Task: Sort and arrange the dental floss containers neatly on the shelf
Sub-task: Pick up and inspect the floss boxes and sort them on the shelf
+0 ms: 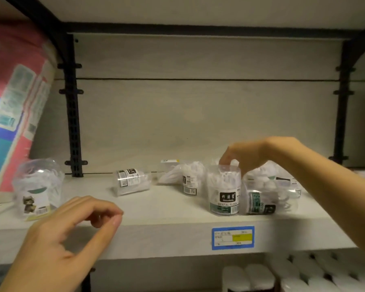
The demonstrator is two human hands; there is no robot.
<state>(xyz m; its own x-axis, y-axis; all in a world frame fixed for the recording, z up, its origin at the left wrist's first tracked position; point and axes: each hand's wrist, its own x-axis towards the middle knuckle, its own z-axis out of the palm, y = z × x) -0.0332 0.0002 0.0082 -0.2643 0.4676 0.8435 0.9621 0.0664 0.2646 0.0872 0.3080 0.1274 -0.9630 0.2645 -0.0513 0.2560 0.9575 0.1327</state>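
Observation:
Several clear dental floss containers lie scattered on the pale shelf [160, 220]. One upright container [223, 190] with a black and green label stands at the front right. My right hand [247, 154] grips its top rim from above with curled fingertips. Beside it, a container [268, 199] lies on its side, with more behind it. Another container [132, 182] lies tipped over at mid-shelf, and one [191, 180] stands behind the held one. At the left sits a clear container [37, 186] with a cat picture. My left hand [67, 234] hovers in front of the shelf edge, fingers loosely curled, holding nothing.
A large pink and teal package [13, 102] leans at the far left. Black shelf uprights [73, 114] stand at both back corners. A blue price label [233, 238] sticks to the shelf's front edge. White packs [303, 272] fill the shelf below.

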